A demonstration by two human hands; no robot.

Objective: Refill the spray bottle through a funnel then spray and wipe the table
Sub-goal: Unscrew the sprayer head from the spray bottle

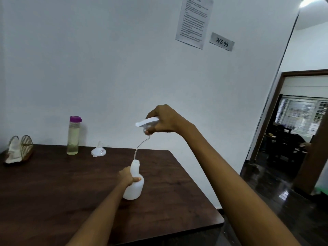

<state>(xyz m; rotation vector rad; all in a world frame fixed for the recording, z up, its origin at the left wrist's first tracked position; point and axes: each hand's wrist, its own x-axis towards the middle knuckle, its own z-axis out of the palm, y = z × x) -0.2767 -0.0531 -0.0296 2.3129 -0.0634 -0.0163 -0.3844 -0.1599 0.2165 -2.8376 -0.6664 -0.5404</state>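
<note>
A white plastic spray bottle (134, 187) stands upright on the dark wooden table (53, 189), and my left hand (128, 176) grips its neck. My right hand (164, 119) holds the white spray head (146, 121) lifted above the bottle. The head's clear dip tube (140, 148) curves down, and its lower end is still in the bottle's open mouth. A white funnel (98, 150) lies upside down near the table's far edge. Left of it stands a clear water bottle (73, 135) with a purple cap, holding pale liquid.
A wire holder with a white cloth or tissues (18, 150) sits at the table's far left. The table stands against a white wall with a printed sheet (194, 22) and a "WS 05" label (221, 41). An open doorway (292, 130) is at the right.
</note>
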